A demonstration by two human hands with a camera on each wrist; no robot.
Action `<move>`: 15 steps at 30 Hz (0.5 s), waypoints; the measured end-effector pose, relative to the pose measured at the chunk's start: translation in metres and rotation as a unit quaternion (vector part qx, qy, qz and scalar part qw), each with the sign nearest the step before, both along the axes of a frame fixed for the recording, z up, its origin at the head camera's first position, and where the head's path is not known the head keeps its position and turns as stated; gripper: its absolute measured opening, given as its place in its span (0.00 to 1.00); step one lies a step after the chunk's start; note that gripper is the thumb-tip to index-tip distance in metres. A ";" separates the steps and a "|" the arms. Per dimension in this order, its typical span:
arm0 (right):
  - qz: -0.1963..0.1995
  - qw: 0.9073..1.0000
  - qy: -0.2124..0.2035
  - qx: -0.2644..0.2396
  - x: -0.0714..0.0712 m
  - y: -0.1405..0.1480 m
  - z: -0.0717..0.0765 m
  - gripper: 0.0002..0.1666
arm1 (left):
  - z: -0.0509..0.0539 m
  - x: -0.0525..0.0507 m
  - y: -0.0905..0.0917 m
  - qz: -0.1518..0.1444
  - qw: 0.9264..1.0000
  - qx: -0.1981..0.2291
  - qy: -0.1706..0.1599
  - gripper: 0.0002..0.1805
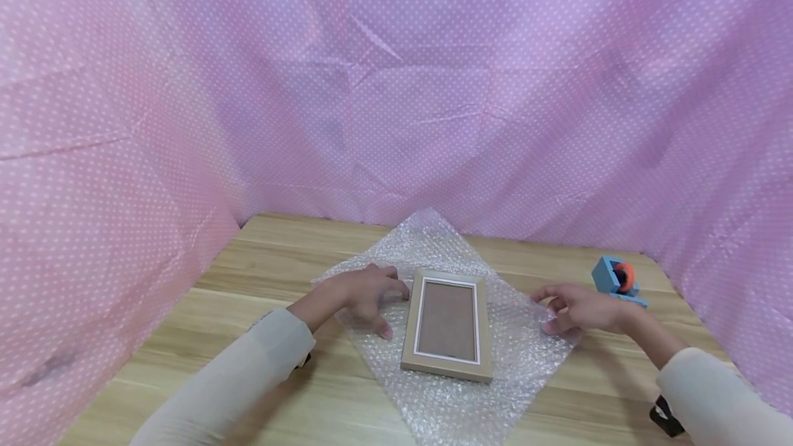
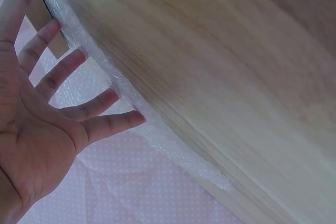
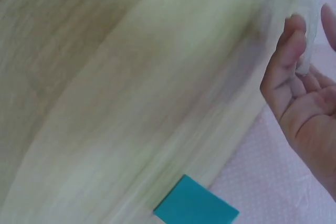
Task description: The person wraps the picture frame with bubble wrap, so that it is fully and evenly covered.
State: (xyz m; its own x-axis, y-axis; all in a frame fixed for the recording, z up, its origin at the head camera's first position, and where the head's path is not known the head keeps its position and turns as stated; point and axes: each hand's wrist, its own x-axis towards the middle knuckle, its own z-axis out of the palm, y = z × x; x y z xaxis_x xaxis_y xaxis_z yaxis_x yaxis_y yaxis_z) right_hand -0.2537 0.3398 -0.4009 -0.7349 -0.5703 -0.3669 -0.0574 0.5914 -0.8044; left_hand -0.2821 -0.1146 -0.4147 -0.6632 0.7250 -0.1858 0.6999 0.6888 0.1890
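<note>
A sheet of bubble wrap [image 1: 427, 243] lies diagonally on the wooden table. On it rests a light wooden picture frame [image 1: 406, 336] with a white inner border and a brown middle, upright to the view. My left hand [image 1: 370, 291] is just left of the frame, fingers spread; in the left wrist view its fingertips touch the edge of the wrap [image 2: 123, 85]. At the wrap's right corner, my right hand [image 1: 579, 308] has loosely bent fingers. The right wrist view shows the wrap's edge [image 3: 310, 19] beside those fingers, with a gap to another digit; no firm grip shows.
A blue tape dispenser [image 1: 606, 274] with an orange roll stands at the table's back right, beyond my right hand; its blue side [image 3: 197, 203] shows in the right wrist view. Pink dotted cloth [image 1: 396, 122] hangs behind the wooden table [image 1: 260, 274] and on both sides.
</note>
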 end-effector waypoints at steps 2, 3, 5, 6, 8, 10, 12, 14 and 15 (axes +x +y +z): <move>-0.001 1.000 -0.009 -0.009 0.002 0.000 0.006 0.40 | 0.000 0.001 0.000 0.003 1.000 0.000 -0.001 0.45; 0.000 1.000 -0.012 -0.017 0.002 -0.001 0.009 0.41 | -0.001 0.002 -0.001 0.005 1.000 0.000 -0.003 0.45; 0.004 0.999 -0.019 -0.035 0.003 -0.005 0.017 0.41 | -0.001 0.003 -0.001 0.011 1.000 0.001 -0.007 0.45; 0.009 0.999 -0.023 -0.046 0.002 -0.007 0.020 0.42 | -0.001 0.003 -0.001 0.013 1.000 0.002 -0.009 0.45; 0.013 0.997 -0.038 -0.071 0.002 -0.014 0.026 0.43 | -0.001 0.004 -0.001 0.014 1.000 0.003 -0.009 0.45; 0.015 0.995 -0.044 -0.088 0.004 -0.021 0.031 0.44 | -0.001 0.004 -0.001 0.013 1.000 0.002 -0.006 0.45; 0.010 0.994 -0.042 -0.098 0.006 -0.029 0.036 0.45 | 0.000 0.003 0.000 0.009 1.000 0.001 -0.002 0.45; 0.000 0.994 -0.035 -0.102 0.009 -0.039 0.041 0.47 | 0.000 0.002 0.000 0.006 1.000 0.000 0.000 0.45; -0.005 0.994 -0.029 -0.103 0.010 -0.044 0.043 0.47 | 0.000 0.001 0.000 0.006 1.000 0.000 0.000 0.45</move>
